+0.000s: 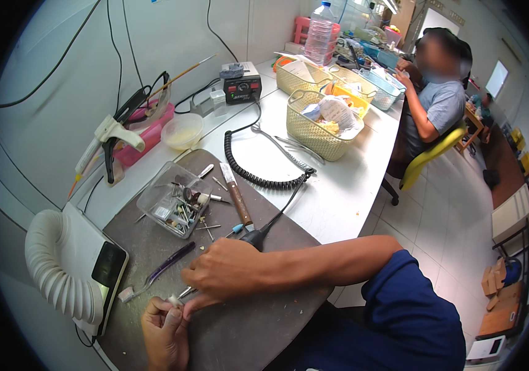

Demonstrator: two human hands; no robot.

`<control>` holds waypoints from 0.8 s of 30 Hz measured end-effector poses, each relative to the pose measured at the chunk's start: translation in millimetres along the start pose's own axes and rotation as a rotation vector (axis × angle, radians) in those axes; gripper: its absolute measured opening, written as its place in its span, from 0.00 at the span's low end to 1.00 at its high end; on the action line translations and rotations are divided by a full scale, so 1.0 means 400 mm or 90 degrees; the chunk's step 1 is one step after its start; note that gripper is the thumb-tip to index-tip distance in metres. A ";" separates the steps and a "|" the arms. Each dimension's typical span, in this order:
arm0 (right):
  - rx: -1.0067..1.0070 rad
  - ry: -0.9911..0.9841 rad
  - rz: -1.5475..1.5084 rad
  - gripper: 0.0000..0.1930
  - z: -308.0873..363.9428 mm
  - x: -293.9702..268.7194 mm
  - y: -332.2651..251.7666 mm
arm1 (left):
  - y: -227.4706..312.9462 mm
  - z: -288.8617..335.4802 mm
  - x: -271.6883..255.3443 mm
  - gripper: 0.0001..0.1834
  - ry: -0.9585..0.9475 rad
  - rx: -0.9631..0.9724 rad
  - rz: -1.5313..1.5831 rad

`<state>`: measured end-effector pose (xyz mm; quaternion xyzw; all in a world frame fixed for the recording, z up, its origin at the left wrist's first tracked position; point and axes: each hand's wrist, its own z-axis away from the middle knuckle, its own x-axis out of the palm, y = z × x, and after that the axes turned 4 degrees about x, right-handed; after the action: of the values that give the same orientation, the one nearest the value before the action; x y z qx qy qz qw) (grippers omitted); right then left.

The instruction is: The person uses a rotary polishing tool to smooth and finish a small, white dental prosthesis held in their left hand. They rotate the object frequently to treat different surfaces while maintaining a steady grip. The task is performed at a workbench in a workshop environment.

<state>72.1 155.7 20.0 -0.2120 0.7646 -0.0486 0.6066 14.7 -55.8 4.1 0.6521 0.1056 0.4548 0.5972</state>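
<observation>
My left hand (pixel 165 334) pinches a small whitish piece (pixel 174 301) between thumb and fingertips, low over the grey work mat (pixel 252 321). My right hand (pixel 227 269) is wrapped round a rotary handpiece (pixel 253 238), whose black cable end sticks out behind the fist. Its thin metal bit (pixel 186 292) points down at the whitish piece, close to or touching it; I cannot tell which. Most of the handpiece body is hidden by my fingers. A purple toothbrush (pixel 169 266) lies left of my hands. Beyond them is a wooden-handled knife (pixel 241 207).
A clear box (pixel 160 180) holds several small bits. At left stands a white unit with a ribbed hose (pixel 60 275). A coiled cord (pixel 246 173) crosses the table near a control box (pixel 243 85). Baskets (pixel 317 133) stand farther back. A seated person (pixel 434 99) works at the far right.
</observation>
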 end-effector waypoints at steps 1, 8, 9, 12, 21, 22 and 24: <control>-0.026 0.022 -0.003 0.33 0.001 0.008 0.003 | -0.002 -0.002 -0.004 0.07 -0.003 -0.009 0.005; 0.011 -0.022 0.000 0.32 0.001 -0.016 -0.003 | 0.000 -0.002 -0.021 0.06 -0.025 -0.018 0.013; 0.006 -0.018 0.005 0.32 0.002 -0.014 -0.001 | -0.004 -0.008 -0.017 0.06 -0.035 -0.013 0.024; -0.003 -0.010 0.008 0.32 0.005 -0.008 0.002 | -0.001 -0.004 -0.012 0.05 -0.025 -0.025 0.015; -0.010 -0.008 0.013 0.33 0.004 -0.011 0.001 | 0.008 0.003 -0.002 0.05 -0.007 -0.044 0.019; -0.001 -0.008 0.007 0.33 0.006 -0.015 0.001 | 0.008 0.002 0.000 0.05 -0.009 -0.044 0.023; 0.024 -0.018 -0.008 0.34 0.005 -0.020 -0.002 | 0.008 0.003 -0.002 0.06 -0.013 -0.039 0.023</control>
<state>75.7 158.3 27.0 -0.2059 0.7537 -0.0640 0.6209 13.7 -58.0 6.5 0.6399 0.0731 0.4619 0.6098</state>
